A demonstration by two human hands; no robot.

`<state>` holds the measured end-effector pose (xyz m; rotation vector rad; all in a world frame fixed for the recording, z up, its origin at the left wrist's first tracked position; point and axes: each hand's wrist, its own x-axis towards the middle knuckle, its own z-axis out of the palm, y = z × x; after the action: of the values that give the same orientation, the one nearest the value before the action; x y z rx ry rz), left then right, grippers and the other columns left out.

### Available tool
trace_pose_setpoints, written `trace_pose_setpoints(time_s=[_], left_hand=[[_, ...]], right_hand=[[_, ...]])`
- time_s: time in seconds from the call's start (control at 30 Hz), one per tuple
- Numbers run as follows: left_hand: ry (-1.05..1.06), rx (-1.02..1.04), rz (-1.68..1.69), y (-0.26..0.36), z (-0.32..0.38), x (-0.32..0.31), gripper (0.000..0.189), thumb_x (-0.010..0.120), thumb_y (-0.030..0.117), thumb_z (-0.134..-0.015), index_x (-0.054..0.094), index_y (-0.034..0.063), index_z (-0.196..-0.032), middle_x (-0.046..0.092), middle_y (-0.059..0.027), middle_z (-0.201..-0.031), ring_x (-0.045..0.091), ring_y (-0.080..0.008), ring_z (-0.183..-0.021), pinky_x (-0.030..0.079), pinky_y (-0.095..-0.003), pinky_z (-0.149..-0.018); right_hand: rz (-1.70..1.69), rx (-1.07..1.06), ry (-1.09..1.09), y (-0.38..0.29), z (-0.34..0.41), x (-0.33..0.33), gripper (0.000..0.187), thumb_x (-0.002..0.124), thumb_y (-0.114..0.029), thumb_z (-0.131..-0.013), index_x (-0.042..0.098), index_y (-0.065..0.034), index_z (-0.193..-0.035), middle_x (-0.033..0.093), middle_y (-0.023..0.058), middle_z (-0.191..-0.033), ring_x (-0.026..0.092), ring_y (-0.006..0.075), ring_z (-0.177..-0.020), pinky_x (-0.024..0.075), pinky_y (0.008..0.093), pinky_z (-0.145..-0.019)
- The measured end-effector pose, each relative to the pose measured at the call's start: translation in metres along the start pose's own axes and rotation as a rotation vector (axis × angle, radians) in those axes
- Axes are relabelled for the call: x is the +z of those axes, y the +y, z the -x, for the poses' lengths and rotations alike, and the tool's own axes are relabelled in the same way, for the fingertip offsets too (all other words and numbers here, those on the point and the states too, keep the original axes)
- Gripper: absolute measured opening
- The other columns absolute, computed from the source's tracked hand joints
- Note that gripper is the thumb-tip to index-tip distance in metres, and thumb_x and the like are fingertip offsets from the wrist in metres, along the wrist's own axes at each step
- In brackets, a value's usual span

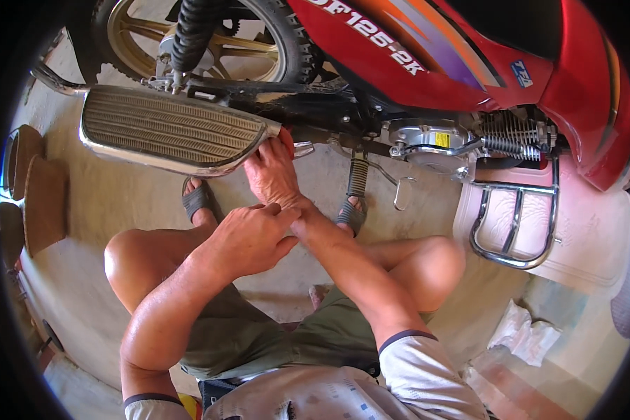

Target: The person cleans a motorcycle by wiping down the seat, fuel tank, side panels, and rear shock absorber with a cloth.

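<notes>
My right hand [274,170] reaches to the right end of a chrome-rimmed motorcycle footboard [173,126] with a ribbed rubber mat. Its fingertips are hidden behind the footboard's edge. A small red part [286,140] shows right beside those fingers, and I cannot tell whether they grip it. Just right of it a short silver metal piece [304,150] sticks out. My left hand [249,239] rests across my right wrist, fingers loosely bent, thumb apart, with nothing visible in it.
The red motorcycle [399,52] spans the top, with its rear wheel [247,50], engine [430,144] and kick pedal [404,193]. A chrome crash guard [514,220] overhangs a pink plastic sheet or tray [593,241]. White plastic bags [525,333] lie at lower right; brown round containers [44,205] stand left.
</notes>
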<state>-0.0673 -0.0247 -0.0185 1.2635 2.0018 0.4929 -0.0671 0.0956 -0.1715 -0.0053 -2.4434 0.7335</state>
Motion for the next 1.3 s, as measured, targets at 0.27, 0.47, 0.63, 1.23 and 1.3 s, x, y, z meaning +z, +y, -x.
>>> trace_pose_setpoints(time_s=[0.27,0.47,0.63,1.23,1.3], left_hand=[[0.045,0.028,-0.061,-0.002,-0.012,0.002,0.041,0.068,0.026,-0.089,0.058,0.0049,-0.123,0.068,-0.0197,-0.1,0.068,-0.04,-0.091,0.053,-0.0501,-0.079],[0.057,0.005,-0.064,-0.009,-0.001,0.006,0.045,0.067,0.026,-0.09,0.059,0.0052,-0.129,0.069,-0.0196,-0.103,0.067,-0.0395,-0.093,0.053,-0.0491,-0.082],[0.095,-0.032,-0.061,-0.012,0.019,0.006,0.041,0.067,0.026,-0.089,0.061,0.0037,-0.123,0.068,-0.0197,-0.1,0.067,-0.0398,-0.093,0.053,-0.0492,-0.081],[0.603,0.214,0.08,-0.022,0.071,-0.011,0.026,0.07,0.016,-0.085,0.059,0.0015,-0.104,0.061,-0.0124,-0.08,0.067,-0.0316,-0.079,0.055,-0.0418,-0.069],[0.64,0.219,0.106,-0.017,0.073,-0.016,0.024,0.07,0.016,-0.085,0.06,0.001,-0.101,0.062,-0.0124,-0.081,0.067,-0.0319,-0.079,0.055,-0.0417,-0.069]], right_hand=[[0.372,0.233,-0.199,0.073,0.029,-0.057,0.027,0.06,-0.003,-0.081,0.059,-0.0022,-0.108,0.059,0.0183,-0.108,0.058,0.04,-0.101,0.0467,0.0485,-0.094],[0.474,0.294,-0.237,0.067,0.031,-0.047,0.027,0.062,-0.004,-0.084,0.058,-0.0028,-0.111,0.057,0.021,-0.112,0.057,0.0397,-0.104,0.0469,0.0467,-0.096],[-0.007,0.385,-0.107,0.025,0.037,-0.036,0.035,0.063,-0.005,-0.089,0.057,-0.004,-0.124,0.055,0.0225,-0.115,0.055,0.0466,-0.106,0.0486,0.0487,-0.092],[0.037,-0.386,-0.005,-0.171,-0.071,0.132,0.008,0.06,-0.019,-0.083,0.063,-0.0127,-0.086,0.052,0.0089,-0.088,0.052,0.0279,-0.082,0.042,0.0422,-0.069],[0.1,-0.487,-0.058,-0.155,-0.072,0.121,0.007,0.061,-0.02,-0.081,0.064,-0.0138,-0.082,0.051,0.0072,-0.087,0.052,0.0265,-0.083,0.0425,0.0414,-0.069]])
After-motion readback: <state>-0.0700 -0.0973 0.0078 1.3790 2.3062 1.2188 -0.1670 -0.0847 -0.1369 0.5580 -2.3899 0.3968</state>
